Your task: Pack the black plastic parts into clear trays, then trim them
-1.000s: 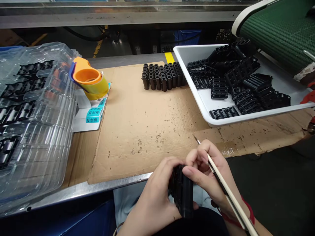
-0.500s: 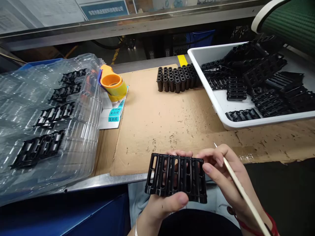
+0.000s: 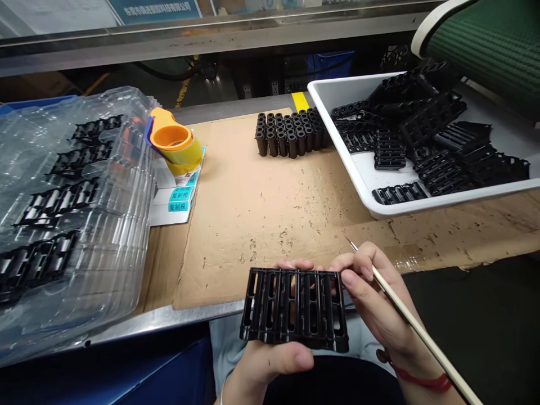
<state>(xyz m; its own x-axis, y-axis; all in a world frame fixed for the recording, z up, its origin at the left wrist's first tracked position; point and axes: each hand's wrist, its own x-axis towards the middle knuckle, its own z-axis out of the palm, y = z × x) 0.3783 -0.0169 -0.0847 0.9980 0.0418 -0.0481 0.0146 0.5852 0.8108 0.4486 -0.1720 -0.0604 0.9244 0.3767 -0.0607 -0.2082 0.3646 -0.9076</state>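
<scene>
In front of me, my left hand (image 3: 270, 363) grips a black slotted plastic part (image 3: 295, 309) from below, thumb along its near edge and fingertips behind the far edge. My right hand (image 3: 375, 292) is closed around a thin pale stick (image 3: 426, 343) with a fine pointed metal tip, which points up and to the left over the cardboard. The right thumb and fingers also touch the upper right corner of the black part. Beyond lies a brown cardboard sheet (image 3: 236, 185) with small dark scraps on it.
Right, a white tray (image 3: 375, 209) holds several jumbled black parts. Next to it, black tubular parts (image 3: 291, 135) stand upright in rows. Left are stacked clear plastic trays (image 3: 122, 242) with black parts, and an orange tape dispenser (image 3: 171, 138) on labelled sheets (image 3: 172, 211). A green conveyor belt (image 3: 489, 45) overhangs upper right.
The view has shifted a little, so the surroundings sit further left. Both hands still hold the black part and stick; the stick's tip shows more clearly, and the part is tilted slightly differently.
</scene>
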